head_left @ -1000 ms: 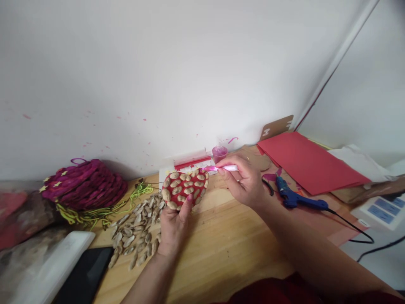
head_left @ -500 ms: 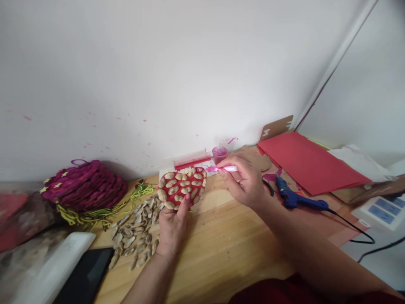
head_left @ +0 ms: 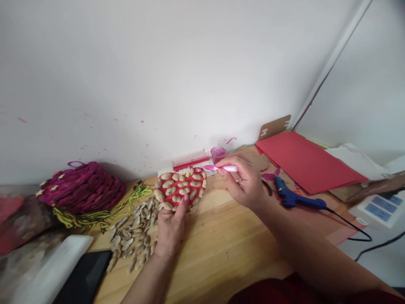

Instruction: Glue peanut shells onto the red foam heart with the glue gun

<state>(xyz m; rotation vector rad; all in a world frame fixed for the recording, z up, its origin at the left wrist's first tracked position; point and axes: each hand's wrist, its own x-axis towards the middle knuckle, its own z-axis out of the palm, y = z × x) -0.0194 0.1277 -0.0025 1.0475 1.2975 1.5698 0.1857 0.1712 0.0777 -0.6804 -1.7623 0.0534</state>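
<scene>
A red heart-shaped piece (head_left: 177, 184) covered with peanut shells is held up by my left hand (head_left: 172, 228), the thumb lying on its lower front. My right hand (head_left: 242, 181) pinches a white-handled brush (head_left: 228, 169) with pink on its tip. The tip is at the upper right edge of the heart; whether it touches a shell is too small to tell. Behind the brush stands a small cup of pink paint (head_left: 218, 154). Loose peanut shells (head_left: 134, 232) lie on the wooden table (head_left: 209, 261) left of my left hand.
A stack of painted magenta pieces (head_left: 85, 188) with yellow-green strings stands at the left, near a black phone (head_left: 84, 276) and a white box (head_left: 60, 261). Right of my right hand lie a blue glue gun (head_left: 297, 198) with its cord and red sheets (head_left: 310, 162). A wall rises behind.
The view has shifted slightly. The heart is turned a little in my left hand, and the brush tip has moved slightly left along its upper right edge.
</scene>
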